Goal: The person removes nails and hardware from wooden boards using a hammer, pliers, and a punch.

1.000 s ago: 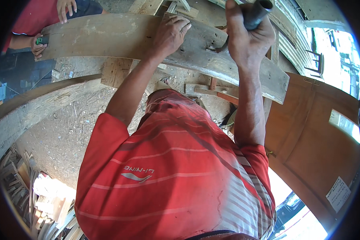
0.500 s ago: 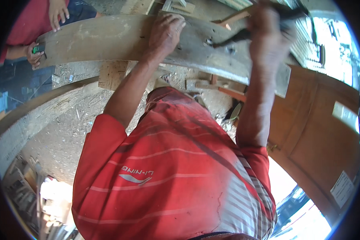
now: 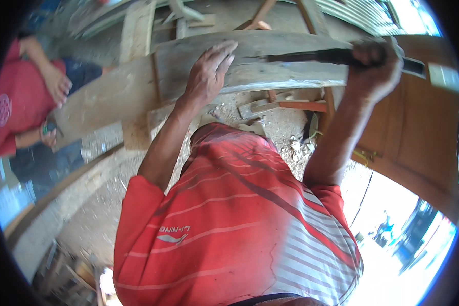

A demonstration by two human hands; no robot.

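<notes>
A long curved grey wooden plank (image 3: pixel 290 69) lies across the top of the view. My left hand (image 3: pixel 207 71) presses flat on it with fingers spread over its upper edge. My right hand (image 3: pixel 375 69) is closed around the dark handle of a long-bladed chopping tool (image 3: pixel 311 56), whose blade lies along the plank's face, pointing left. My red striped shirt fills the lower middle of the view.
Another person in a red top (image 3: pixel 10 112) sits at the left with both hands at the plank's far end. Wood chips and offcuts (image 3: pixel 285 107) litter the sandy ground under the plank. A brown wooden door panel (image 3: pixel 418 132) stands at the right.
My right hand has swung the tool down from a raised position onto the plank. The view has shifted, and my left hand has stayed pressed on the plank.
</notes>
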